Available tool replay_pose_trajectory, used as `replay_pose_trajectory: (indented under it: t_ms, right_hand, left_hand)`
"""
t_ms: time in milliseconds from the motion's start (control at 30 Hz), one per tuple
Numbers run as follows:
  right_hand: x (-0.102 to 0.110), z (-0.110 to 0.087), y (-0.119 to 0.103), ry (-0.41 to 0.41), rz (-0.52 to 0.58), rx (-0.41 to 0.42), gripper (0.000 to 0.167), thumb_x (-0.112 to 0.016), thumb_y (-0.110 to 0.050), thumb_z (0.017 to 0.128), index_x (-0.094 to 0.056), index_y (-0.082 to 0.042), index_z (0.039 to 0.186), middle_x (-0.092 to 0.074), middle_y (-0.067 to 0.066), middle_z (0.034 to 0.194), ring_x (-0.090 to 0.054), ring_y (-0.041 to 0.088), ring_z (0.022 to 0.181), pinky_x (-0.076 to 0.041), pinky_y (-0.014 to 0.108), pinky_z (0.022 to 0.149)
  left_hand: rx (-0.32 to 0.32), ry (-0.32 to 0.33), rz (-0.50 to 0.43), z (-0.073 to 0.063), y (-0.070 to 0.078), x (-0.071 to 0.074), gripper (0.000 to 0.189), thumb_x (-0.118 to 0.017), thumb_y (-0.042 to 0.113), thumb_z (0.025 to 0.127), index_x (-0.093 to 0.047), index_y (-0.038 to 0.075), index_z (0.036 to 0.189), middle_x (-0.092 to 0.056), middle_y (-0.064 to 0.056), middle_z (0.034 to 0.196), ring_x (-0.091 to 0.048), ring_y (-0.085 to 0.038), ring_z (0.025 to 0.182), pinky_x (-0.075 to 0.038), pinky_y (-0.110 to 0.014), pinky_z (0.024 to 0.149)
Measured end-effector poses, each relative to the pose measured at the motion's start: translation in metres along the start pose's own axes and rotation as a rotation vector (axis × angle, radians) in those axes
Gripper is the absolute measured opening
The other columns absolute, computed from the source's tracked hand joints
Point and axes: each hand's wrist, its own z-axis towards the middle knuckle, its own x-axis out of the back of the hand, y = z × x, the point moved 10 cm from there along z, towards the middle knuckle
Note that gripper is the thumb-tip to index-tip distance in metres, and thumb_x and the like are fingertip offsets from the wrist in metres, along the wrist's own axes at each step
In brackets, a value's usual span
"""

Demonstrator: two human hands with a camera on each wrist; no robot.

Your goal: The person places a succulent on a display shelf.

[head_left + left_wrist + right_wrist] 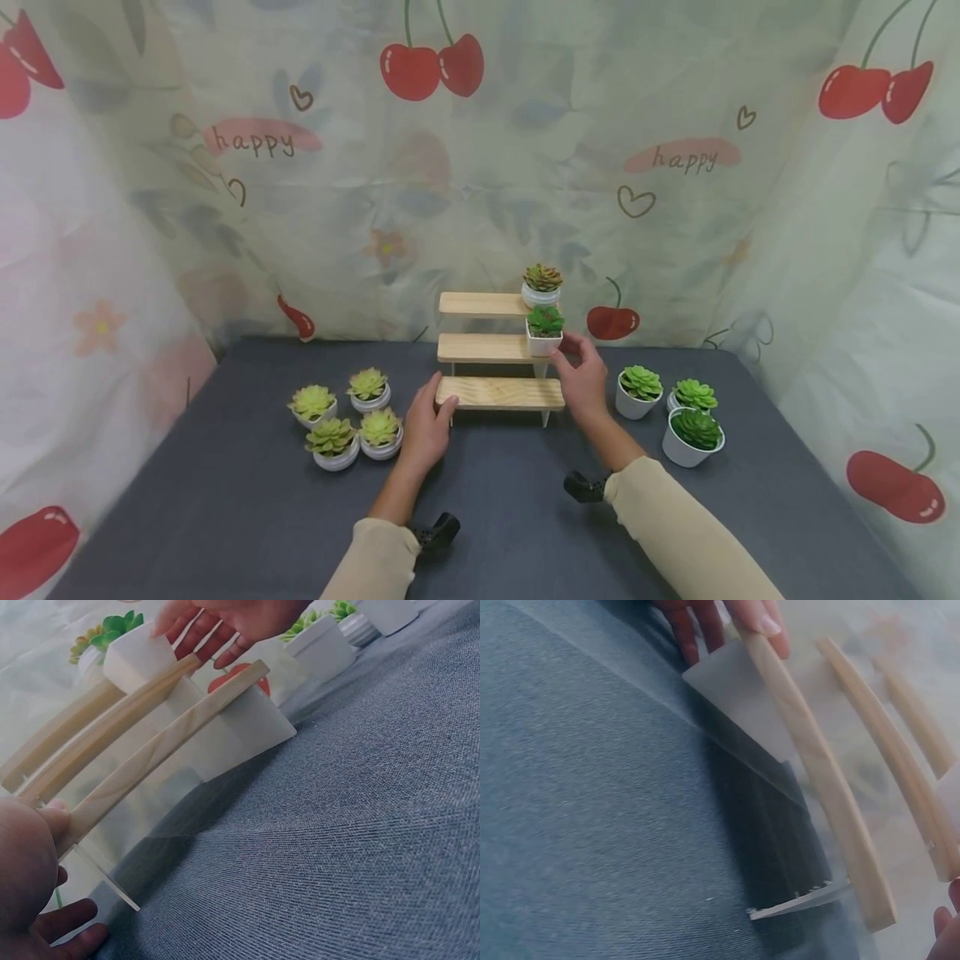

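A wooden three-step stand (500, 393) with clear side supports stands at the middle of the dark cloth. My left hand (426, 423) holds the left end of its lowest step, thumb against the board in the left wrist view. On the right end of the middle step sits a green succulent in a square white pot (543, 342). My right hand (585, 379) grips that pot at its right side, thumb near the front corner; its far fingers are partly hidden. Behind it, a reddish-green succulent in a round white pot (542, 293) stands on the top step.
Several pale-green succulents in white pots (335, 457) are grouped to the left of the stand. To the right are three greener potted succulents (684, 451). A printed cloth backdrop (480, 200) hangs behind and beside the dark tabletop (495, 517).
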Motion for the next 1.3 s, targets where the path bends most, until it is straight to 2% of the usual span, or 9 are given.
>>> replay_pose_trajectory:
  t_ms: [200, 433, 667, 900, 1033, 1167, 1300]
  right_hand:
    - [0.003, -0.006, 0.003, 0.011, -0.008, 0.011, 0.034, -0.067, -0.018, 0.093, -0.060, -0.004, 0.123, -0.063, 0.014, 0.117, -0.056, 0.026, 0.112, -0.044, 0.042, 0.087]
    - [0.008, -0.015, 0.006, 0.033, 0.000, 0.041, 0.034, -0.067, -0.016, 0.093, -0.060, 0.000, 0.122, -0.064, 0.015, 0.118, -0.057, 0.025, 0.113, -0.047, 0.043, 0.089]
    - [0.013, -0.027, 0.013, 0.007, 0.028, 0.017, 0.032, -0.067, -0.008, 0.092, -0.059, 0.003, 0.121, -0.063, 0.019, 0.116, -0.057, 0.026, 0.112, -0.047, 0.042, 0.089]
    - [0.020, -0.037, 0.021, -0.040, -0.018, 0.011, 0.025, -0.068, -0.007, 0.091, -0.064, 0.002, 0.114, -0.066, 0.016, 0.111, -0.060, 0.024, 0.107, -0.048, 0.022, 0.081]
    - [0.025, -0.042, 0.024, -0.063, -0.048, 0.025, 0.021, -0.067, -0.005, 0.091, -0.066, 0.003, 0.111, -0.067, 0.016, 0.107, -0.061, 0.025, 0.102, -0.047, 0.018, 0.079]
    - [0.037, -0.046, 0.031, -0.020, -0.104, 0.011, 0.020, -0.067, -0.008, 0.092, -0.067, 0.002, 0.109, -0.069, 0.014, 0.104, -0.063, 0.025, 0.097, -0.047, 0.020, 0.079]
    - [0.054, -0.048, 0.041, 0.056, -0.164, -0.047, 0.018, -0.066, -0.012, 0.093, -0.069, -0.001, 0.107, -0.069, 0.012, 0.102, -0.063, 0.021, 0.092, -0.046, 0.021, 0.076]
  left_hand:
    - [0.002, -0.003, 0.000, 0.000, 0.000, 0.000, 0.054, -0.055, 0.022, 0.101, -0.039, 0.003, 0.148, -0.042, -0.022, 0.145, -0.039, -0.037, 0.134, -0.032, -0.051, 0.108]
    - [0.005, -0.006, -0.004, -0.001, 0.000, 0.000, 0.054, -0.055, 0.021, 0.101, -0.038, 0.002, 0.148, -0.042, -0.023, 0.145, -0.039, -0.036, 0.134, -0.032, -0.051, 0.108]
    - [0.009, -0.008, -0.003, -0.001, 0.000, 0.000, 0.054, -0.055, 0.023, 0.101, -0.038, 0.003, 0.148, -0.042, -0.022, 0.145, -0.039, -0.036, 0.134, -0.031, -0.051, 0.108]
    - [0.011, -0.005, 0.001, -0.001, 0.001, 0.000, 0.054, -0.055, 0.022, 0.101, -0.038, 0.002, 0.148, -0.042, -0.022, 0.145, -0.039, -0.036, 0.134, -0.031, -0.051, 0.108]
    - [0.014, -0.003, 0.004, -0.002, 0.001, 0.001, 0.054, -0.055, 0.022, 0.101, -0.038, 0.003, 0.148, -0.042, -0.022, 0.145, -0.039, -0.036, 0.134, -0.032, -0.051, 0.108]
    - [0.014, -0.003, 0.006, -0.002, 0.001, 0.001, 0.054, -0.055, 0.022, 0.101, -0.038, 0.003, 0.148, -0.042, -0.022, 0.145, -0.039, -0.036, 0.134, -0.032, -0.051, 0.108]
    - [0.011, -0.002, 0.009, -0.001, 0.001, 0.000, 0.054, -0.055, 0.022, 0.101, -0.038, 0.003, 0.148, -0.042, -0.022, 0.145, -0.040, -0.036, 0.134, -0.032, -0.051, 0.108]
